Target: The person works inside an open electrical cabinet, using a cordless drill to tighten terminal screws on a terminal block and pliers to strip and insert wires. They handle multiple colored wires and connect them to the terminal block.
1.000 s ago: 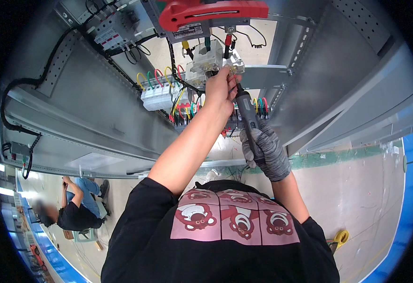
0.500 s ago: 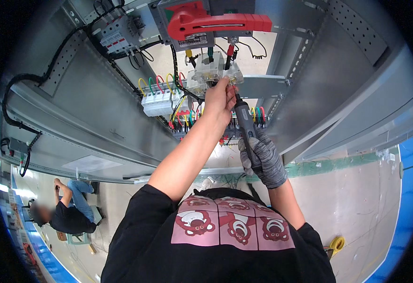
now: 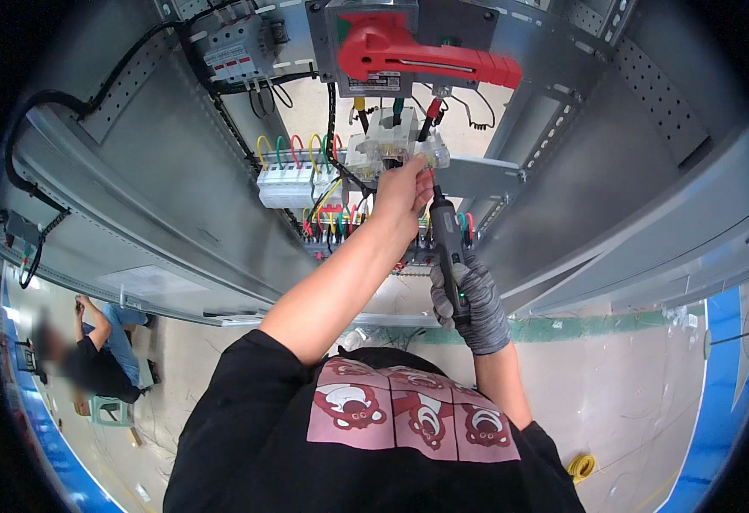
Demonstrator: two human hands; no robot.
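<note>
Bare, my left hand [image 3: 404,190] reaches into the metal cabinet with bent fingers at a clear-covered terminal block [image 3: 430,154]; what its fingertips grip is too small to make out. In a grey glove, my right hand [image 3: 474,299] is closed round the handle of a dark electric screwdriver [image 3: 449,239]. The screwdriver points up and away, its tip close beside my left fingers at the lower edge of the terminal block. Thick cables with yellow, green and red sleeves run from the block up to a switch with a red handle [image 3: 430,58].
White circuit breakers [image 3: 289,185] with coloured wires sit left of my left hand. A grey device [image 3: 239,53] is mounted at the upper left. Metal cabinet walls flank both arms. A person [image 3: 97,350] sits on a stool at the left. Yellow coil [image 3: 581,466] lies on the floor.
The whole view has shifted slightly, with the cabinet now lower and to the right. Both hands keep the same place at the terminal block, and the screwdriver stands a little more upright.
</note>
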